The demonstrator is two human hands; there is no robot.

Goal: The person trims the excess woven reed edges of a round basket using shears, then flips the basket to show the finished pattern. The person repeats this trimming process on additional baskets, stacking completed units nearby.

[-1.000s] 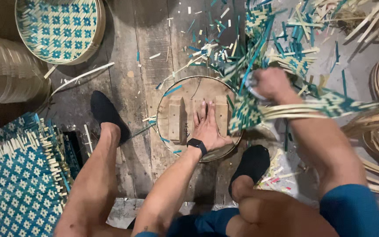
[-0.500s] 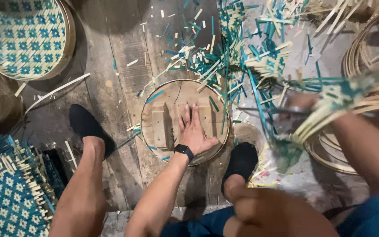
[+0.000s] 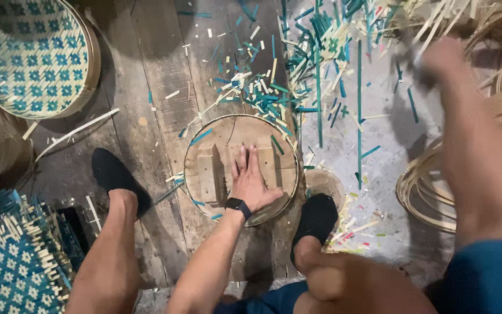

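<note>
We're at the bracing step, by our reading: the left hand [image 3: 252,185] lies palm down in the middle of the frame – fingers straight and close together, gripping nothing – on the round wooden form [image 3: 204,174], which sits on the plank floor between the two dark shoes. The right hand [image 3: 437,58] is up at the upper right, arm stretched over the bamboo hoops [image 3: 416,195] (it's a blur, so we can't tell whether it's closed or carrying anything). Whatever comes to the form next calls for that flat palm to lift clear – and for a tidy reach past the teal offcuts [image 3: 274,99].
</note>
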